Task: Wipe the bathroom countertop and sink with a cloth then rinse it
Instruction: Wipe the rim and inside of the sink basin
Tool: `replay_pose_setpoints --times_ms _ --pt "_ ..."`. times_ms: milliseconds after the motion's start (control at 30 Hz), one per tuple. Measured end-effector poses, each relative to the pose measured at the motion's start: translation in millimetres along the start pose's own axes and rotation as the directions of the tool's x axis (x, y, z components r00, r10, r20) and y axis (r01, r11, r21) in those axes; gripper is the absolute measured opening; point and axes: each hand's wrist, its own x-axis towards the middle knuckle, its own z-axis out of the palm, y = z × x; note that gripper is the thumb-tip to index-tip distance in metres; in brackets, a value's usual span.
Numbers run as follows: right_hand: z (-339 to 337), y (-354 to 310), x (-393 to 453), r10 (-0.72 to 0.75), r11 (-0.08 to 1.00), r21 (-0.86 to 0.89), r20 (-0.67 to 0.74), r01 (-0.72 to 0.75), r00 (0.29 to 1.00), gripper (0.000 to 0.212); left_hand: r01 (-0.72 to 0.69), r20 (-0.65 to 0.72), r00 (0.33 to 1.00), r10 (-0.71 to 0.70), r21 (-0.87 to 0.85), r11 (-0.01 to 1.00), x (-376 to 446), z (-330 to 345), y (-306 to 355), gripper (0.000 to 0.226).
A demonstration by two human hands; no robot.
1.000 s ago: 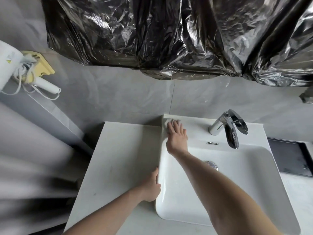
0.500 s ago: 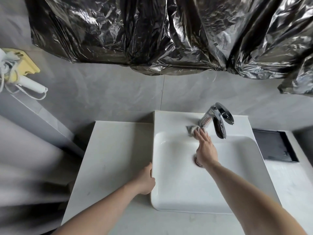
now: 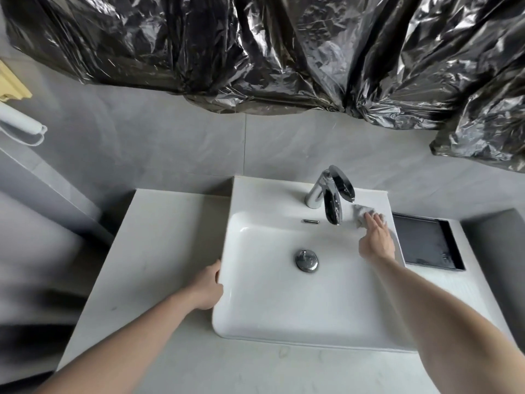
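Cloth (image 3: 360, 216), small and grey, lies bunched under the straight fingers (image 3: 372, 220) of the right hand (image 3: 376, 241), which press it flat on the back right ledge of the white sink (image 3: 272, 302). The chrome faucet (image 3: 329, 196) stands just left of those fingers; a black tray (image 3: 426, 243) lies to their right. The left hand (image 3: 207, 285) holds the sink's left rim, fingers curled against it, on the pale desk (image 3: 159, 237).
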Motion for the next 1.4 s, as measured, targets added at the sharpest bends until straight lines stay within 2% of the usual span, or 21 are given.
replay_pose_setpoints --times_ms 100,233,333,400,533,667,833,933,1000,1167,1333,1400 --pt "0 1 18 0.009 0.999 -0.03 0.017 -0.009 1.0 0.073 0.023 -0.014 1.0 -0.023 0.0 1.0 3 2 -1 0.068" --pt "3 -33 28 -0.241 0.969 -0.042 0.07 0.244 0.968 0.074 0.045 -0.041 0.998 -0.045 0.01 0.999 6 4 -1 0.069" --pt "5 -47 33 -0.337 0.94 -0.006 0.151 0.342 0.929 0.081 0.074 -0.061 0.995 -0.073 0.013 0.997 7 8 0 0.07" --pt "5 -36 39 -0.369 0.923 -0.034 0.197 0.383 0.908 0.078 0.085 -0.084 0.993 -0.084 0.006 0.996 9 12 -1 0.071" --pt "-7 19 50 -0.263 0.961 -0.04 0.169 0.274 0.95 0.059 0.115 -0.114 0.987 -0.116 -0.016 0.993 9 18 2 0.073" --pt "-13 65 57 -0.172 0.983 -0.036 0.132 0.178 0.976 0.055 0.128 -0.126 0.983 -0.131 -0.028 0.991 12 21 -1 0.079" --pt "-7 19 49 -0.043 0.997 -0.058 0.101 0.049 0.994 0.069 0.136 -0.128 0.982 -0.142 -0.054 0.989 15 24 0 0.081" --pt "3 -27 38 -0.165 0.984 -0.036 0.154 0.172 0.974 0.077 0.17 -0.127 0.976 -0.177 -0.063 0.983 25 25 -14 0.09" --pt "11 -47 34 -0.276 0.956 -0.049 0.176 0.289 0.945 0.07 0.183 -0.128 0.974 -0.189 -0.056 0.982 36 27 -30 0.096" --pt "10 -27 38 -0.4 0.903 -0.07 0.223 0.424 0.889 0.064 0.193 -0.157 0.967 -0.203 -0.074 0.978 47 32 -40 0.097" --pt "-12 35 53 -0.321 0.94 -0.06 0.177 0.336 0.93 0.059 0.194 -0.172 0.965 -0.2 -0.053 0.98 37 33 -26 0.094" --pt "-17 57 51 -0.351 0.93 -0.055 0.154 0.362 0.924 0.056 0.2 -0.181 0.962 -0.204 -0.04 0.979 40 33 -29 0.094"
